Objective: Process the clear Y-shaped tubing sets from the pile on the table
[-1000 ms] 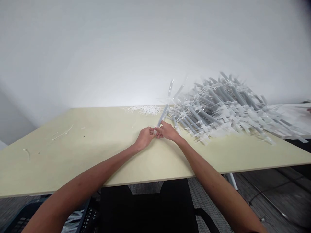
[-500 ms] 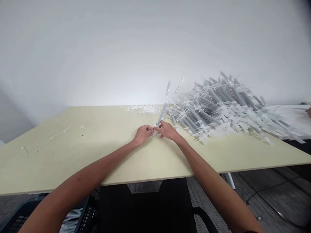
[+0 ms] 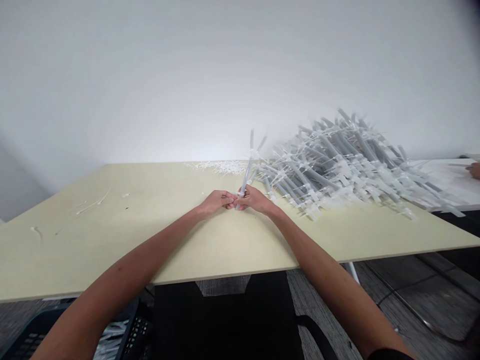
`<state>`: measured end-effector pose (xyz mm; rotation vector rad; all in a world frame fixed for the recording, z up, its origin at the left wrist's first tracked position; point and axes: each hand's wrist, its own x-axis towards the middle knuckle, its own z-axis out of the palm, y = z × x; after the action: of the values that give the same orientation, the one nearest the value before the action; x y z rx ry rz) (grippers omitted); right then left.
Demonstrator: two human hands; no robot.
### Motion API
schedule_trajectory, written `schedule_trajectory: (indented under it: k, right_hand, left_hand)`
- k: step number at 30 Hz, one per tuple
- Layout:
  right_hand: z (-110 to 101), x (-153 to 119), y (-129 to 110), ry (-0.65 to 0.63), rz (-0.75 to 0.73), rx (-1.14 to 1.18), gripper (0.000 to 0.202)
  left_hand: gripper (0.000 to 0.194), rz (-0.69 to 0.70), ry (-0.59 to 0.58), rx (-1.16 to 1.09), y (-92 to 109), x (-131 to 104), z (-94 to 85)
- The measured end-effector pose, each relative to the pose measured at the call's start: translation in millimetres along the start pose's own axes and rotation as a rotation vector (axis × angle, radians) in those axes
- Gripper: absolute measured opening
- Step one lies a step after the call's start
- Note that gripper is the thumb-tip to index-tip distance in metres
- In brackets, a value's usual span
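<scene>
Across the whole lower half of the view runs a pale yellowish table [image 3: 112, 240] against a plain white wall, and honestly the biggest thing on it is that huge messy pile of grey tubes [image 3: 337, 160] with white plastic ties on them, heaped up on the right side toward the back. Just left of the pile, along the far edge, sits a little scatter of white plastic offcuts [image 3: 223, 166], and a few stray white bits [image 3: 90, 206] lie way over on the left of the tabletop. Down at the bottom left, under the table edge, you can see part of a dark crate [image 3: 135, 335]. Both bare arms reach out to the middle of the table, where the left hand [image 3: 215, 201] and the right hand [image 3: 255, 200] meet, fingers of both pinched closed around the bottom end of one grey tube [image 3: 245, 175], which stands nearly upright, leaning slightly right, right beside the pile's near-left edge. Far right, another person's hand [image 3: 474, 170] just peeks in.
</scene>
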<state>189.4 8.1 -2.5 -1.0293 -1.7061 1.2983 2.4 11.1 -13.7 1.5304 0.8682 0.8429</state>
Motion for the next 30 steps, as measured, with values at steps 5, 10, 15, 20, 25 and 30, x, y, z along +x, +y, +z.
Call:
schedule_trajectory:
  k: [5,10,15,20,25,30]
  right_hand:
    - [-1.3,-0.6,0.4,0.023,0.0,-0.033,0.035]
    - [-4.6,3.4,8.8,0.034,-0.017,-0.085,0.03]
    - [-5.2,3.4,8.6,0.015,-0.012,-0.077,0.032]
    - [-6.0,2.9,7.1,-0.003,-0.012,-0.092,0.032]
    - [-5.5,1.8,4.3,0.01,-0.012,-0.119,0.032]
    - [-5.0,2.5,5.6,-0.001,-0.007,-0.057,0.037]
  left_hand:
    - [0.031,-0.018,-0.107,-0.075,-0.9,0.7,-11.7]
    - [0.028,-0.048,-0.096,-0.094,2.9,-0.9,-12.1]
    - [0.029,-0.06,-0.08,-0.122,2.3,0.0,-12.3]
    - [0.03,-0.059,-0.066,-0.139,2.4,-0.5,-11.3]
    - [0.03,-0.047,-0.073,-0.133,1.0,-0.6,-11.8]
    - [0.032,-0.036,-0.081,-0.089,0.4,-0.7,-11.1]
